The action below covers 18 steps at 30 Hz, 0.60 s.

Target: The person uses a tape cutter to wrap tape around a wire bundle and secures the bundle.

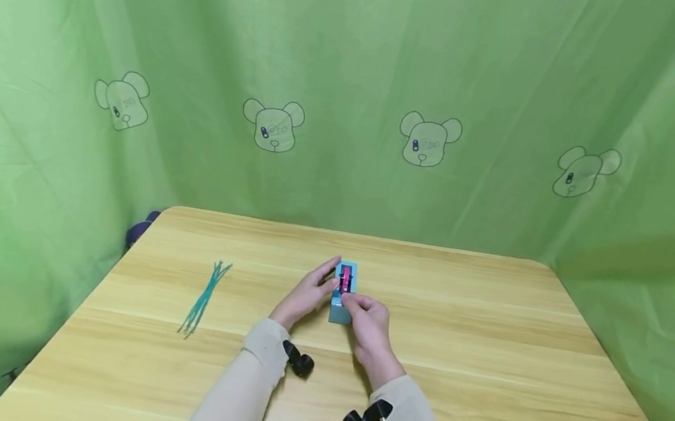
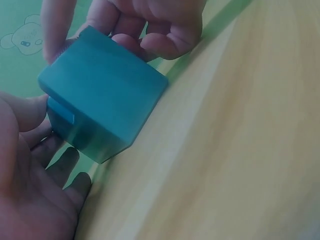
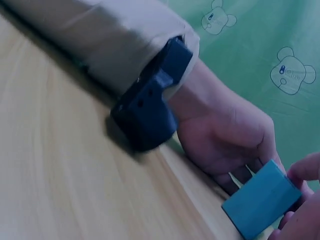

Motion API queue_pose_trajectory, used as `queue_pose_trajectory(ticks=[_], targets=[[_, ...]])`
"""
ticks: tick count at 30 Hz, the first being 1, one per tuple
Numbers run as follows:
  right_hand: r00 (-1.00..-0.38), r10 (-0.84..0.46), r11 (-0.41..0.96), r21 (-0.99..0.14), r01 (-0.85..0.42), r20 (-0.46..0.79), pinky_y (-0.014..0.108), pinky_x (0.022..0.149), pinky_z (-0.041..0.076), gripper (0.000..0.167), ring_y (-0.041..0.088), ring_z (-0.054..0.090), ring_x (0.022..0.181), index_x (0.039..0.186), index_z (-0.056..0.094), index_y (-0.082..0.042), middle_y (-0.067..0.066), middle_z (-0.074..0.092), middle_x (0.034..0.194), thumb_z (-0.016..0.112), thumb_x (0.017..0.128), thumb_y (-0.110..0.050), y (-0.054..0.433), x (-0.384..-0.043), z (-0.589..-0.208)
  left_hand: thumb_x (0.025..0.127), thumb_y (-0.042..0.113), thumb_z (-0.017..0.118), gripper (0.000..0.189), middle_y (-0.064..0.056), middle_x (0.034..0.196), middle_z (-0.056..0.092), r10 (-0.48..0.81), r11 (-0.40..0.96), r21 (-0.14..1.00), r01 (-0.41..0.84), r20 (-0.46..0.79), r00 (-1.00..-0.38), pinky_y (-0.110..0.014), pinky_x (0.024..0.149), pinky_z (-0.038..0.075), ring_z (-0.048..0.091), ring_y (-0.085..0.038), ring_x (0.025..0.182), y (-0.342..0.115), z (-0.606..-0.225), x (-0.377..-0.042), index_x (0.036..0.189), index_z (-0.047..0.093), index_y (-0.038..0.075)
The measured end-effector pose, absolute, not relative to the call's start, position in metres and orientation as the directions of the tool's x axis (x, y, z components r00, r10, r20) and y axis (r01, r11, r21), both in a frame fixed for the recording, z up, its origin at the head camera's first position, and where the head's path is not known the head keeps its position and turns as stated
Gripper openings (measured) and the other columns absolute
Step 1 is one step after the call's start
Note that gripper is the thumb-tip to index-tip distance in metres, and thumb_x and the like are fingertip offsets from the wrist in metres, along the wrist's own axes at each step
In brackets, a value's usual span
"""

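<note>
A blue tape dispenser (image 1: 341, 313) with a pink roll of tape (image 1: 346, 279) stands near the middle of the table, its plain front wall (image 2: 107, 85) facing the left wrist camera. My left hand (image 1: 305, 296) rests along its left side, the fingers stretched toward the far corner. In the left wrist view the thumb (image 2: 30, 112) touches the dispenser's edge. My right hand (image 1: 369, 321) is at the near end of the roll, thumb and forefinger pinching the tape there; the pinched end is mostly hidden by the fingertips.
Several thin teal strips (image 1: 203, 299) lie in a loose bundle on the wooden table (image 1: 486, 341), left of my hands. Black wrist cameras (image 1: 298, 360) stick out from both sleeves. A green curtain (image 1: 358, 44) with bear faces surrounds the table's back and sides.
</note>
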State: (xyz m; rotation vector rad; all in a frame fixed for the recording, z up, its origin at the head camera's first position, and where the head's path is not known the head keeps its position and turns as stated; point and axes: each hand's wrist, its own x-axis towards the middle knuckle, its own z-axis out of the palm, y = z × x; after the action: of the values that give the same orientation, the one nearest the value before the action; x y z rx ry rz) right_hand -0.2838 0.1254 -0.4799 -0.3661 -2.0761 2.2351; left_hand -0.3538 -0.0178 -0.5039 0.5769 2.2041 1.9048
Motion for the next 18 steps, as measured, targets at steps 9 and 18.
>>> queue_pose_trajectory(ticks=[9, 18], targets=[[-0.962, 0.246, -0.082, -0.991, 0.105, -0.122, 0.042, 0.101, 0.038, 0.025, 0.028, 0.049, 0.112, 0.107, 0.069, 0.007, 0.017, 0.059, 0.118, 0.069, 0.092, -0.013, 0.125, -0.277, -0.473, 0.104, 0.022, 0.050, 0.055, -0.004, 0.160, 0.028, 0.399, 0.113, 0.975, 0.191, 0.132, -0.907, -0.045, 0.115, 0.021, 0.026, -0.027, 0.145, -0.014, -0.503, -0.353, 0.155, 0.031, 0.026], [-0.964, 0.237, -0.056, -0.992, 0.112, -0.122, 0.044, 0.098, 0.037, 0.024, 0.029, 0.047, 0.111, 0.104, 0.069, 0.006, 0.015, 0.060, 0.115, 0.070, 0.091, -0.014, 0.124, -0.270, -0.467, 0.104, 0.021, 0.049, 0.055, -0.004, 0.161, 0.025, 0.382, 0.157, 0.968, 0.194, 0.122, -0.916, -0.053, 0.113, 0.023, 0.027, -0.035, 0.144, -0.016, -0.501, -0.351, 0.156, 0.031, 0.027]])
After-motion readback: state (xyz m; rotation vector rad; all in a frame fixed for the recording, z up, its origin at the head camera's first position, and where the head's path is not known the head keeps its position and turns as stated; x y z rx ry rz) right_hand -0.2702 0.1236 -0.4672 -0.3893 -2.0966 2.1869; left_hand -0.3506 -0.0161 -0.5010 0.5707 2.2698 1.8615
